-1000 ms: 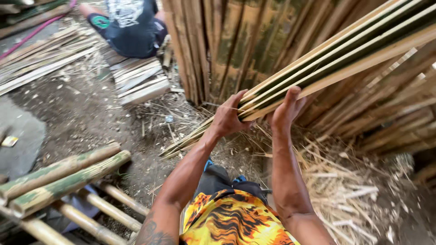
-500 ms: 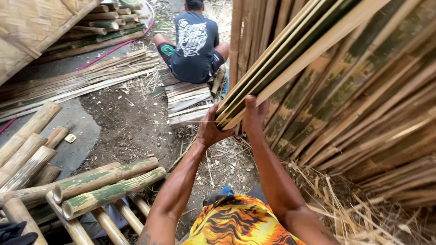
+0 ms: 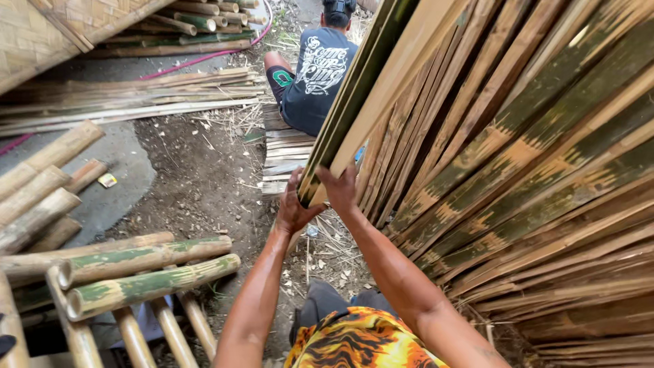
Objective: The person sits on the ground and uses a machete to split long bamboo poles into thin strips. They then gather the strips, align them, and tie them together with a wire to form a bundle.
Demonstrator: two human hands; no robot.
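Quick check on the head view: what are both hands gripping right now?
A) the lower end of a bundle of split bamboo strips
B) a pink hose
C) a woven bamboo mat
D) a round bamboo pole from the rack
A: the left hand and right hand clasp the bottom end of the bundle of split bamboo strips, which slants up against the leaning stack.

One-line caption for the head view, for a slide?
Both hands, left hand and right hand, grip the lower end of a bamboo slat bundle.
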